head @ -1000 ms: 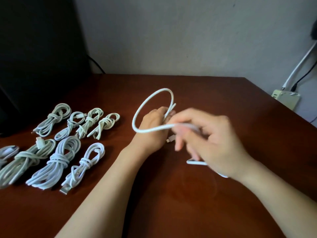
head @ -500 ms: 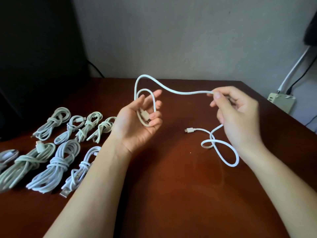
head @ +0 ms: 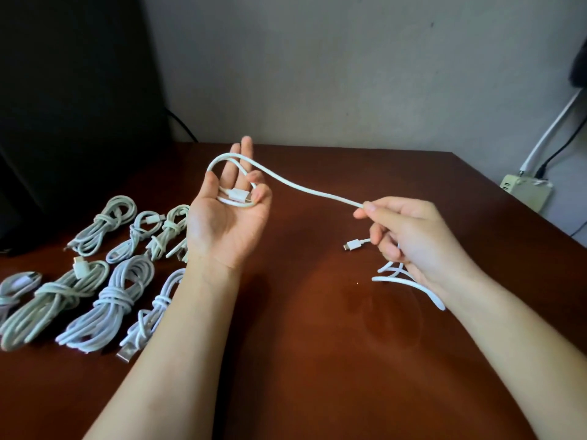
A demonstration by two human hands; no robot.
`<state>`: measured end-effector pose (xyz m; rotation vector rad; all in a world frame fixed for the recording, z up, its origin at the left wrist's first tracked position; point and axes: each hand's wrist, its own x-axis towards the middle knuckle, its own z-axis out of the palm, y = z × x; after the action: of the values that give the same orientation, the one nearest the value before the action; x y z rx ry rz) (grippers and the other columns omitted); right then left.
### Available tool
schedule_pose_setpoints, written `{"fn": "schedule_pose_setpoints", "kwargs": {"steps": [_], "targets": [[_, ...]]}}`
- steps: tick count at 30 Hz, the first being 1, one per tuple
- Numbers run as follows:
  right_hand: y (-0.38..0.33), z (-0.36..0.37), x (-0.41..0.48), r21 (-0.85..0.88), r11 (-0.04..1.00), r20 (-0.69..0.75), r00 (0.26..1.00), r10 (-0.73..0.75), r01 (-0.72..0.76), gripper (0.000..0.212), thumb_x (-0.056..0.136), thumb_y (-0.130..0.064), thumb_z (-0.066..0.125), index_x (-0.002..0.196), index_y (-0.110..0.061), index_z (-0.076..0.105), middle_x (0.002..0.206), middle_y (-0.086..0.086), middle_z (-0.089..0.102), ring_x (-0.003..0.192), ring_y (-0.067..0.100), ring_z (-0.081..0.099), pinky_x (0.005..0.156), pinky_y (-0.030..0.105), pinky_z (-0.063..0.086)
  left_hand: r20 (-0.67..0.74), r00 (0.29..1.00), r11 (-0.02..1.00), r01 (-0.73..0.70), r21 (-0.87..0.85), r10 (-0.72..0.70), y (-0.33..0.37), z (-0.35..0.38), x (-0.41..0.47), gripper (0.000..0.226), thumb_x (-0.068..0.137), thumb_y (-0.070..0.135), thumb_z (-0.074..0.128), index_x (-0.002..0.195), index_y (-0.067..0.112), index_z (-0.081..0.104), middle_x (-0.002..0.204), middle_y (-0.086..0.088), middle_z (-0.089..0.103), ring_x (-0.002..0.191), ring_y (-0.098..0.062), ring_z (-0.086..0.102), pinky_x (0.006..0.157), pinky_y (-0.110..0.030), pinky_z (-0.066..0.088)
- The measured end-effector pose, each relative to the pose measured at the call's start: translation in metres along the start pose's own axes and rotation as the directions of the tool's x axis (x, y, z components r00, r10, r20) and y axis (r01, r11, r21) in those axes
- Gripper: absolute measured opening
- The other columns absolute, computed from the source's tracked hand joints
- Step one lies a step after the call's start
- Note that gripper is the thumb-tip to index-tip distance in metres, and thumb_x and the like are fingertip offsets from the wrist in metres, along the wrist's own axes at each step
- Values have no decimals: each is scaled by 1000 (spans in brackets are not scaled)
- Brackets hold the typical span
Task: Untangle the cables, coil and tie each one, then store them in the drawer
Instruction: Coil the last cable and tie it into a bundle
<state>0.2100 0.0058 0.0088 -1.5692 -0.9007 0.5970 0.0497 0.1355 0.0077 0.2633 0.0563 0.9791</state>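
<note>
right hand [head: 409, 236] has drawn rightward, span lower. tied coils [head: 111, 296] lower left on table [head: 317, 360]. centre: left hand [head: 228, 214] palm up, two fingers [head: 255, 176] curled over first loop and plug [head: 238, 195] as anchor. right hand pinches white cable [head: 317, 192], feeding slack.

The frame edge cuts off one tied bundle [head: 15, 283]; the left forearm [head: 197, 312] partly hides two others.

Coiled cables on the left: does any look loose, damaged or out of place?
Nothing stands out: the coiled cables lie tied in two rows on the table. Only the held cable is loose.
</note>
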Motion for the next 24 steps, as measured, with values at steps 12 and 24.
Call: {"fn": "schedule_pose_setpoints", "kwargs": {"steps": [12,24], "targets": [[10,4,-6,-530,730,-33,849,-527,432,17,86,-17,69,69,-18,70,41,-19,51,47,1,56,47,11,41,-91,977,704,-72,707,191,-12,-1,4,27,104,28,33,108,19,59,77,4,57,64,-6,46,52,-16,40],[17,2,-10,-583,248,242,457,-856,774,15,88,-20,64,85,-10,76,58,0,60,50,6,39,50,15,38,-73,990,764,-46,644,121,-14,-1,3,17,103,16,35,107,14,52,72,2,45,46,-6,39,42,-17,33]]}}
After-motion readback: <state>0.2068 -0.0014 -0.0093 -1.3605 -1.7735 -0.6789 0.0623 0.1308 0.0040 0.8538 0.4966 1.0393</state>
